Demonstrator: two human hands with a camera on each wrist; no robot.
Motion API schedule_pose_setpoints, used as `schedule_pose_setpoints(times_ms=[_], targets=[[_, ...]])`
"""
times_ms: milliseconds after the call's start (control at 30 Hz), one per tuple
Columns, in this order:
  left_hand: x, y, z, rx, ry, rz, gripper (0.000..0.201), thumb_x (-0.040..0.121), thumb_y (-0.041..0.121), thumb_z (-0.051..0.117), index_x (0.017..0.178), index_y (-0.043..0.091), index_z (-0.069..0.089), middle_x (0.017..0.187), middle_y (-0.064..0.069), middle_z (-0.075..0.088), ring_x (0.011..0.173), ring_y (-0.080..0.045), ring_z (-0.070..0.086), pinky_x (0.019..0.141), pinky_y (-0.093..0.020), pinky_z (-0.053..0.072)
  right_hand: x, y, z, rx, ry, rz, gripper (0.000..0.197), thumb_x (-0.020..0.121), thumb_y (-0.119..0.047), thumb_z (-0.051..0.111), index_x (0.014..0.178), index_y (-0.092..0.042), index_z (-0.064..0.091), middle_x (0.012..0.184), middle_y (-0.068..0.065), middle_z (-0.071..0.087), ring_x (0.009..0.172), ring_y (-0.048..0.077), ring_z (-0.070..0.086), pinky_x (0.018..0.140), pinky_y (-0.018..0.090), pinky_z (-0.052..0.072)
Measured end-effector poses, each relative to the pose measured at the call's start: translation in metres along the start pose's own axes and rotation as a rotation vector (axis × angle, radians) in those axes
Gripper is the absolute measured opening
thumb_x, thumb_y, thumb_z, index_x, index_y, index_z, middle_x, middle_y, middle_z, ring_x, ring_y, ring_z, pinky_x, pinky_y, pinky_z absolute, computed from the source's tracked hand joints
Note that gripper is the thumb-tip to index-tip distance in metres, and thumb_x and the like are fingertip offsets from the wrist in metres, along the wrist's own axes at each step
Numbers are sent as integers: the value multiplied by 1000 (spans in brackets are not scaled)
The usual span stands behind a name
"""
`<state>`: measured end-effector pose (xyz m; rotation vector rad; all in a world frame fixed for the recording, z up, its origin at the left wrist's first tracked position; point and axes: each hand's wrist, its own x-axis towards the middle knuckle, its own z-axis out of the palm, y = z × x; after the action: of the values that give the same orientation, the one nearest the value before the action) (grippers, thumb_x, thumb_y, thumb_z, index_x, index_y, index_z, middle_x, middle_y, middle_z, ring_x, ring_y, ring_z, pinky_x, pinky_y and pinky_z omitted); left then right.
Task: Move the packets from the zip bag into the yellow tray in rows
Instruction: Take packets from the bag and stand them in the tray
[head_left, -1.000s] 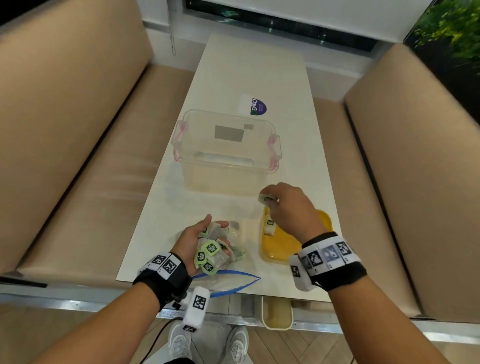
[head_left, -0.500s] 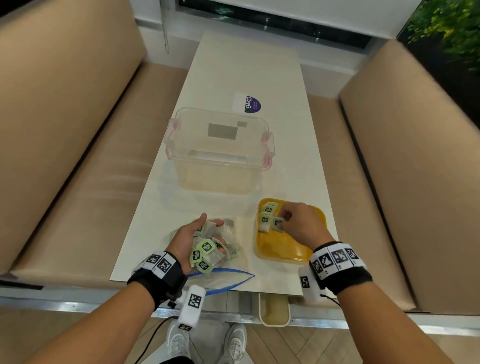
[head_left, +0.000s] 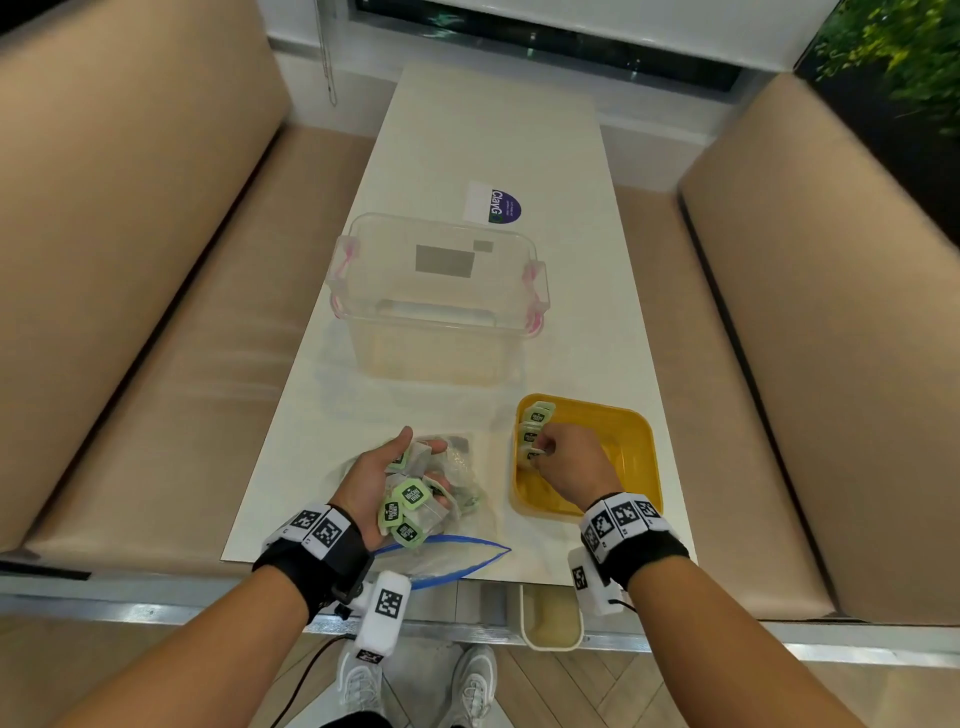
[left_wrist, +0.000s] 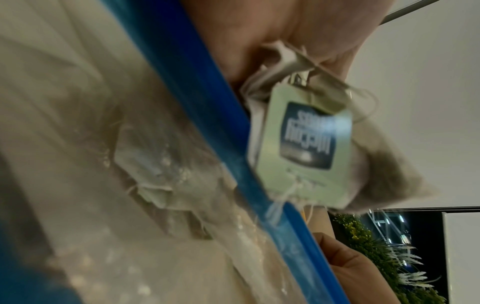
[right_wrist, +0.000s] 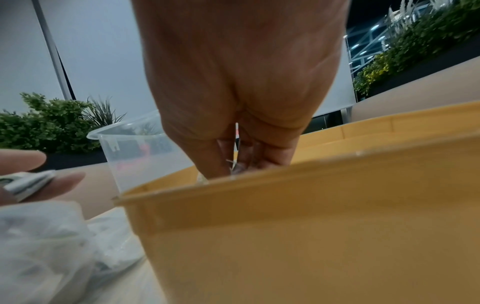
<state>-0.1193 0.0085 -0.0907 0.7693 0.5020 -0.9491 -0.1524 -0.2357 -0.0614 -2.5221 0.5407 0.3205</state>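
Observation:
My left hand (head_left: 422, 461) lies palm up over the zip bag (head_left: 451, 560) and grips a bunch of green-tagged packets (head_left: 408, 506); one tag (left_wrist: 303, 139) shows close in the left wrist view beside the bag's blue zip (left_wrist: 207, 123). The yellow tray (head_left: 631, 457) sits to the right. Two packets (head_left: 537, 414) stand in a row along its left wall. My right hand (head_left: 543, 450) reaches down into the tray and pinches a third packet (head_left: 532, 455) just behind them. In the right wrist view the tray wall (right_wrist: 285, 216) hides the fingertips (right_wrist: 221, 162).
A clear plastic box (head_left: 439, 296) with pink latches stands beyond the bag and tray. A sticker (head_left: 493, 203) lies farther up the white table (head_left: 519, 130). Beige benches (head_left: 130, 260) run along both sides. A small cream bin (head_left: 550, 618) sits below the near edge.
My right hand has come down from above the tray's far left corner into the tray, and the row of packets along the left wall has grown. The left hand stays put.

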Motion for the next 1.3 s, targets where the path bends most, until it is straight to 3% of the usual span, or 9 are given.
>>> schedule_pose_setpoints(times_ms=[200, 367, 567, 733, 933, 1033, 1133, 1233, 1300], targets=[[-1, 0, 1, -1, -3, -3, 62, 92, 47, 60, 136, 4, 59, 82, -19, 65, 67, -31, 63, 70, -39, 55, 2, 0, 5, -11, 26, -3, 14, 84, -6, 60, 95, -9, 69, 92, 9, 66, 82, 24, 60, 71, 30, 50], [1, 0, 0, -2, -9, -4, 63, 91, 48, 61, 136, 4, 59, 83, -19, 64, 67, -31, 63, 69, -39, 54, 2, 2, 9, 41, 59, -15, 16, 82, -6, 63, 97, -11, 64, 100, 7, 60, 87, 21, 55, 72, 26, 40], [6, -1, -5, 6, -15, -4, 65, 90, 49, 63, 136, 4, 58, 84, -20, 64, 70, -32, 62, 76, -43, 52, 2, 12, 11, 132, 139, -6, 28, 79, 3, 59, 100, -16, 58, 106, 2, 59, 94, 18, 56, 71, 21, 39], [8, -1, -8, 10, -28, -17, 64, 90, 51, 63, 134, 5, 61, 85, -21, 63, 70, -33, 62, 76, -43, 53, -3, 18, 6, 186, 199, 7, 32, 79, -2, 65, 104, -19, 56, 110, 0, 57, 94, 22, 62, 72, 24, 45], [9, 0, -7, -3, -29, 3, 61, 91, 52, 60, 128, 4, 64, 84, -22, 62, 70, -33, 61, 75, -41, 52, -30, -21, -7, 200, 361, -211, 30, 85, -18, 69, 112, -20, 58, 112, -5, 47, 80, 11, 56, 69, 21, 44], [9, -1, -5, -26, -25, 16, 56, 93, 52, 57, 121, 3, 65, 89, -22, 63, 70, -32, 62, 71, -40, 52, -43, -55, 0, 208, 113, -396, 23, 87, -24, 69, 110, -24, 65, 107, -7, 50, 77, 7, 56, 73, 21, 47], [8, -1, -2, -10, -24, 11, 53, 96, 53, 52, 111, 6, 73, 97, -21, 68, 81, -34, 66, 75, -41, 52, -48, -80, 17, 76, -200, -455, 38, 86, -25, 70, 123, -27, 63, 112, -4, 47, 85, 10, 53, 80, 25, 47], [6, 1, -1, 13, -10, -5, 54, 97, 54, 48, 113, 9, 75, 104, -21, 70, 93, -36, 67, 86, -43, 50, -47, -90, 28, -35, -306, -458, 49, 84, -24, 71, 131, -27, 59, 119, 0, 43, 104, 17, 53, 91, 32, 48], [6, 2, -1, 17, 6, -5, 54, 98, 54, 46, 111, 10, 76, 102, -20, 70, 91, -36, 68, 85, -43, 50, -45, -92, 30, -62, -321, -455, 47, 83, -23, 72, 128, -26, 60, 120, 0, 42, 108, 21, 53, 93, 34, 47]])
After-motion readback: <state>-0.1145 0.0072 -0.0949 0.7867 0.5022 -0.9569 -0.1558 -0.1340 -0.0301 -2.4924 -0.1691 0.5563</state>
